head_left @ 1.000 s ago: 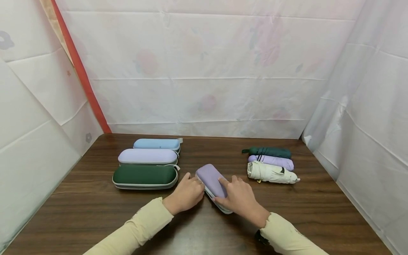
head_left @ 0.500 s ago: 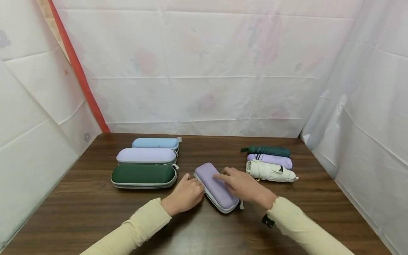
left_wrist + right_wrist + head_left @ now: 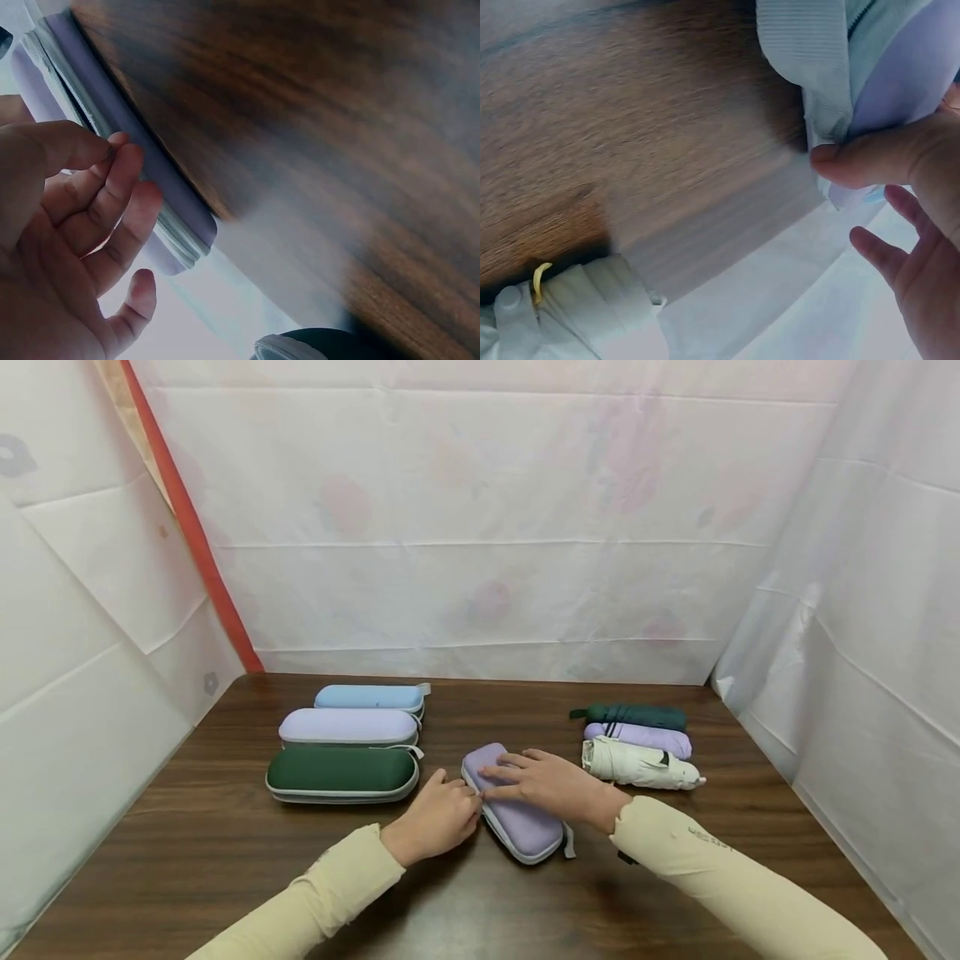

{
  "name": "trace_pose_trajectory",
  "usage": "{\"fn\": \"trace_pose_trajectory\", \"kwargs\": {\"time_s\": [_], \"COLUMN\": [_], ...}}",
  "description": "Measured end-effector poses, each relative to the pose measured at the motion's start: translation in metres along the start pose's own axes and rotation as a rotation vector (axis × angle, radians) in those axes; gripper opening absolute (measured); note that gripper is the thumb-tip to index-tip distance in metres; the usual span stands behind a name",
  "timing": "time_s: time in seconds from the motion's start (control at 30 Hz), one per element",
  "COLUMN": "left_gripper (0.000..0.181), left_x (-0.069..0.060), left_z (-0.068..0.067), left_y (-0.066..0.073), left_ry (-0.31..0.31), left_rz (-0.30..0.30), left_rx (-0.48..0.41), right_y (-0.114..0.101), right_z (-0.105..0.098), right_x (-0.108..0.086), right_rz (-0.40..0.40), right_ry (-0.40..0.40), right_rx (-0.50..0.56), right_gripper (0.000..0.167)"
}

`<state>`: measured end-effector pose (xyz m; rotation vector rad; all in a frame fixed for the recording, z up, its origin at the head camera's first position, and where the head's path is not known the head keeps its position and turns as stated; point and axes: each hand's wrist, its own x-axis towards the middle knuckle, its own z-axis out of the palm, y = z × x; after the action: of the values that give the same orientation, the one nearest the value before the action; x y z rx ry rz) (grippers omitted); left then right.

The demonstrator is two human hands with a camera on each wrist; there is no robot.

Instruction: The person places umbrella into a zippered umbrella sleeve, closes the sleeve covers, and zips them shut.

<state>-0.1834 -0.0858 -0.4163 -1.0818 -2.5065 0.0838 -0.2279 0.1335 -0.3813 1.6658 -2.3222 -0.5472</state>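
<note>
A lavender zip case (image 3: 525,831) lies slantwise on the table between both hands. Beside its left edge, my left hand (image 3: 438,817) has thumb and forefinger pinched together at the zipper (image 3: 71,82); the small pull between the fingertips is mostly covered. Behind the pinch, a narrow dark gap shows along the zip. My right hand (image 3: 543,783) rests across the case's top with its fingers spread and fairly straight. In the right wrist view its thumb (image 3: 855,161) touches the case's side near the grey loop (image 3: 806,45).
To the left lie a dark green case (image 3: 341,770), a pale lilac case (image 3: 348,725) and a light blue case (image 3: 367,697). On the right are folded umbrellas: white (image 3: 637,765), lilac (image 3: 652,740) and dark green (image 3: 637,717). White sheets surround the table (image 3: 465,902).
My right hand has shifted from the case's near end up across its top, its fingers spreading and uncovering the near end and grey loop. The left hand stays almost still.
</note>
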Motion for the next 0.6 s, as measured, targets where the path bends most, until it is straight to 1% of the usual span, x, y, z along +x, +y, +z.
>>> {"fn": "trace_pose_trajectory", "kwargs": {"time_s": [0.2,0.27,0.4,0.5,0.6], "left_gripper": [0.01,0.011,0.011,0.012,0.015], "left_x": [0.0014,0.0009,-0.0002,-0.0006,0.001], "left_z": [-0.0025,-0.0028,-0.0026,-0.0014,-0.0014], "left_y": [-0.0036,-0.0038,-0.0029,-0.0019,-0.0019], "left_ry": [-0.033,-0.034,-0.034,-0.034,-0.023], "left_rz": [-0.004,0.0,0.004,0.009,0.011], "left_rx": [-0.008,-0.004,-0.011,-0.021,-0.017], "right_y": [0.0017,0.0012,-0.0009,-0.0019,-0.0004], "right_z": [-0.0003,0.0,0.0008,0.0001,-0.0023], "right_x": [0.0045,0.0051,0.0051,0.0045,0.0039], "right_rz": [0.021,0.023,0.018,0.009,0.014], "right_ry": [0.009,0.014,-0.005,-0.031,-0.045], "right_rx": [0.074,0.084,0.087,0.095,0.095], "right_gripper": [0.06,0.06,0.061,0.067,0.079]}}
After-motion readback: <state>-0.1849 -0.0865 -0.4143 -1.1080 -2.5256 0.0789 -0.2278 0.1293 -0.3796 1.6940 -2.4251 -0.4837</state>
